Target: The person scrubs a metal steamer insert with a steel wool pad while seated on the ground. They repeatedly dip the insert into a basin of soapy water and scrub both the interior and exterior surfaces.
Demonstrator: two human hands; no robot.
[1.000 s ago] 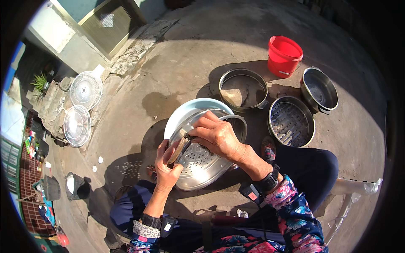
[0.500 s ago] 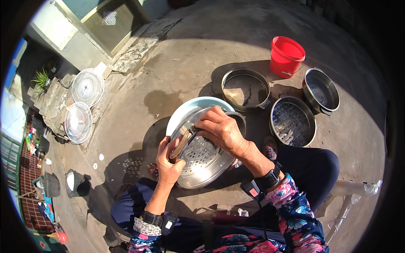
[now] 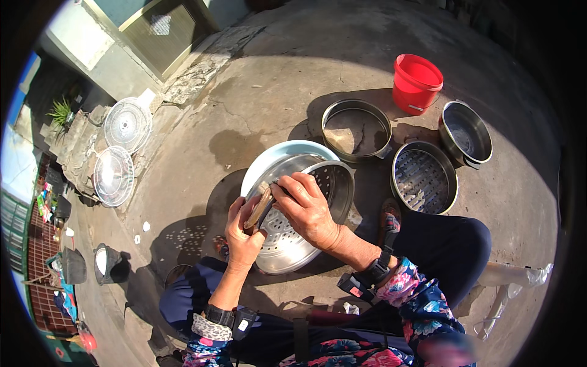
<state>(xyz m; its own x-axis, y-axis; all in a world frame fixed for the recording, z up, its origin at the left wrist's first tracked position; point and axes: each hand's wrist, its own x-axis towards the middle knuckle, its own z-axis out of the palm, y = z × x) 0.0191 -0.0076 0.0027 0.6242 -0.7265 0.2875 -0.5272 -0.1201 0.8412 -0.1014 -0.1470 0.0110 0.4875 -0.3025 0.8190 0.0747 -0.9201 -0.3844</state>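
On the sunlit concrete ground [image 3: 257,104], just in front of the seated person's knees, a perforated steel steamer pan [image 3: 293,235] lies tipped on its side, its open mouth turned to the right and far side. It rests against a pale blue basin [image 3: 269,162] that shows behind its far left rim. The left hand [image 3: 243,232] grips the near left edge of the pan, fingers curled shut around the rim. The right hand [image 3: 307,208] lies over the top of the pan, its fingers close together and bent down, pinching a brownish scrubbing pad [image 3: 260,207] against the rim; the pad sits between the two hands, touching both.

To the far right stand three more round steel pieces: an open ring-shaped pot section [image 3: 356,129] with bare ground showing through it, a second perforated steamer tray [image 3: 424,177] just right of the tipped pan, and a deeper steel pot [image 3: 466,133] farther right. A red plastic bucket [image 3: 417,82] stands beyond them, near the ring and the pot. Well apart on the far left, two round fan guards [image 3: 119,150] lean by a stone step, with a small green plant [image 3: 61,113] above them.
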